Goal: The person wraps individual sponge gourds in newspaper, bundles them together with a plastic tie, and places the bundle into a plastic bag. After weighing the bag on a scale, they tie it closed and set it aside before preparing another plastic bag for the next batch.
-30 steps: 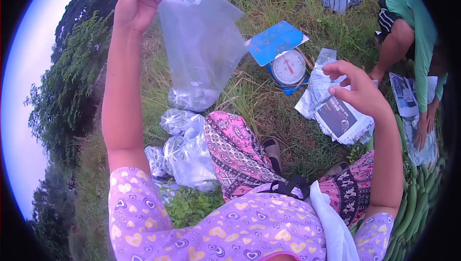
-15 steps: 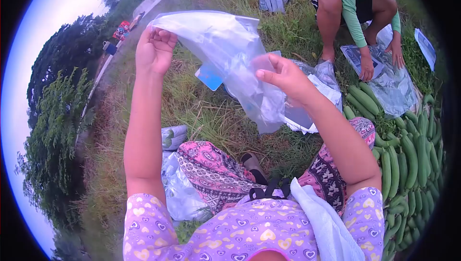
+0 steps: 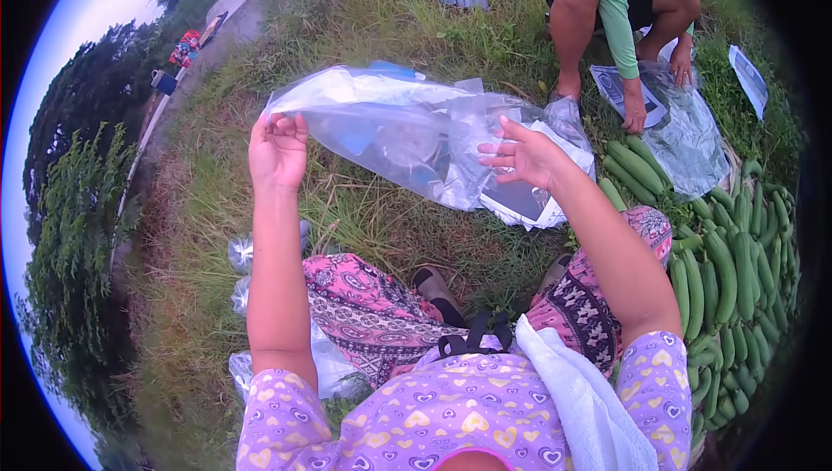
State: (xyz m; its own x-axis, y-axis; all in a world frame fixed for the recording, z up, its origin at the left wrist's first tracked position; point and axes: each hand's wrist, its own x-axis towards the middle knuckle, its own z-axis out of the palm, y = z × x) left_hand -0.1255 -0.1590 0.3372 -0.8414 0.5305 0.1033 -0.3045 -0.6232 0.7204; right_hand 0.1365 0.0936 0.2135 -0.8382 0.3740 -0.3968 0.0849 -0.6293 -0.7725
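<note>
Plastic bag [image 3: 399,133] stretched between both hands. Left hand [image 3: 277,149] pinched its corner — right hand [image 3: 524,155] touched the other end, fingers spread, grip unclear. Green vegetables [image 3: 724,272] lay just right of that hand. Held so loosely, the bag might slip.

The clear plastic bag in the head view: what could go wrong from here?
The left hand alone pinches the clear plastic bag; the right hand has spread fingers, so the bag may slip or fall shut. It sags toward the grass, so it may pick up dirt.
</note>
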